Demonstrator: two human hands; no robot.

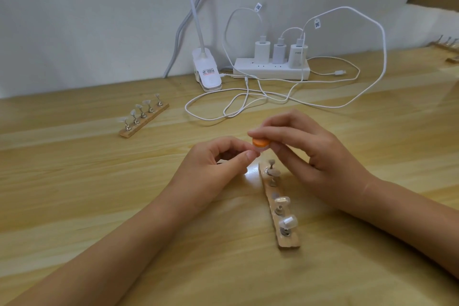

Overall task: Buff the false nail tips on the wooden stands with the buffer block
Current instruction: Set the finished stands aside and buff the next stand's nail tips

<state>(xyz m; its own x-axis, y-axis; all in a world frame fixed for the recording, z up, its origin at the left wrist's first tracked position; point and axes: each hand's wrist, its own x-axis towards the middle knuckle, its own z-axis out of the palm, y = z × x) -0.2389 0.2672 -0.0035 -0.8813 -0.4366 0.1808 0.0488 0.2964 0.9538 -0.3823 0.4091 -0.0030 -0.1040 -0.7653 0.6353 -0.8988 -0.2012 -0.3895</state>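
Note:
My right hand [305, 149] grips a small orange and white buffer block [260, 143] between thumb and fingers, above the far end of a wooden stand [279, 206]. My left hand [216, 164] pinches something tiny right against the block; what it holds is mostly hidden by the fingers. The near stand lies on the table in front of me and carries clear false nail tips [288, 222] on metal pegs, with one peg spot bare. A second wooden stand [144, 117] with several nail tips lies further off to the left.
A white power strip [272, 71] with three chargers sits by the wall. Loose white cables [248, 102] loop over the table behind my hands. A white clip lamp base [207, 73] stands left of the strip. Another stand [447, 47] shows at the far right edge.

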